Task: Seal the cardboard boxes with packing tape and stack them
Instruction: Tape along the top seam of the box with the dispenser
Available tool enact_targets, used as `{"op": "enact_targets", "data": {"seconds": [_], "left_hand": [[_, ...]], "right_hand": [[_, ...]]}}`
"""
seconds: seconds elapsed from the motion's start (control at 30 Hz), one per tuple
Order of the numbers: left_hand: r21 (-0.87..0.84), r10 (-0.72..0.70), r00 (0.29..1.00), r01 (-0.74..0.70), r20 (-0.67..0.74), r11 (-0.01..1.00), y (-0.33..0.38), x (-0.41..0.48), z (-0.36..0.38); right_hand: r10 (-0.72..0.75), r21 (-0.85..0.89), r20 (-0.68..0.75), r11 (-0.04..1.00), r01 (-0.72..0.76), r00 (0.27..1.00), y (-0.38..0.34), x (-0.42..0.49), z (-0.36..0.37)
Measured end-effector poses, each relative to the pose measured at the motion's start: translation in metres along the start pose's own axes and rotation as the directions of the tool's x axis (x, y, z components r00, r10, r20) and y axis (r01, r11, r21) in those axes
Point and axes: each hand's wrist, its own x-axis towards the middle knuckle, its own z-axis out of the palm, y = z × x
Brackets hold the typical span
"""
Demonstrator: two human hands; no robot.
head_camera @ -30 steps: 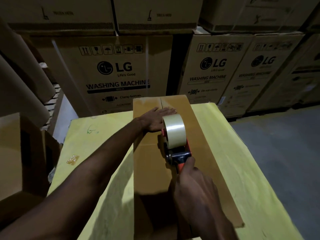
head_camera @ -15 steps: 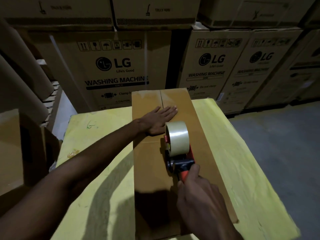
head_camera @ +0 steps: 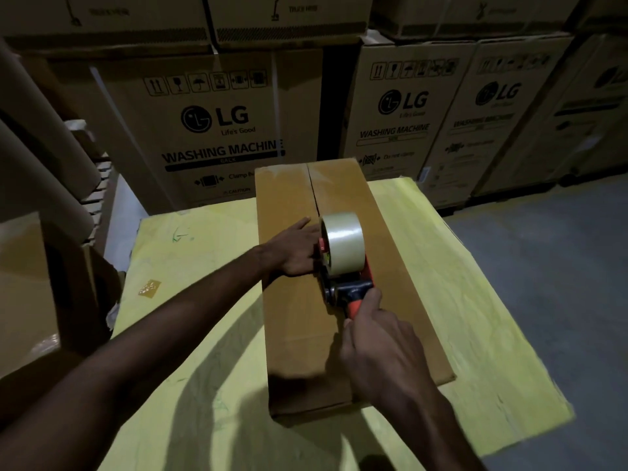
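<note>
The right hand (head_camera: 380, 348) gripped the tape gun (head_camera: 343, 266) on the box's middle seam. The left hand (head_camera: 295, 249) lay flat and open beside it. The long box (head_camera: 339, 334) sat mid-table (head_camera: 190, 334), reaching past the far edge. Taping was halfway; next, probably pull toward the near edge.

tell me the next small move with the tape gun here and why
Probably keep drawing the tape dispenser toward the near end of the box, along the centre seam. The right hand grips its handle and the left hand presses the flap flat.
</note>
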Motion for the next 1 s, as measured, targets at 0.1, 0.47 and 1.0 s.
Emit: {"op": "enact_targets", "data": {"seconds": [0.1, 0.47, 1.0], "left_hand": [[-0.067, -0.054, 0.999, 0.054, 0.008, 0.996, 0.013, -0.01, -0.014], [-0.114, -0.008, 0.999, 0.013, 0.043, 0.993, 0.016, -0.005, -0.018], [-0.096, -0.074, 0.997, 0.077, 0.034, 0.992, 0.033, -0.006, -0.017]], "right_hand": [[0.027, 0.035, 0.02, 0.999, -0.028, 0.999, 0.001, -0.009, 0.005], [-0.024, -0.022, 0.026, 0.999, 0.024, 0.999, 0.016, -0.059, 0.007], [0.025, -0.083, 0.061, 0.996, -0.02, 0.998, 0.029, -0.082, -0.005]]}}
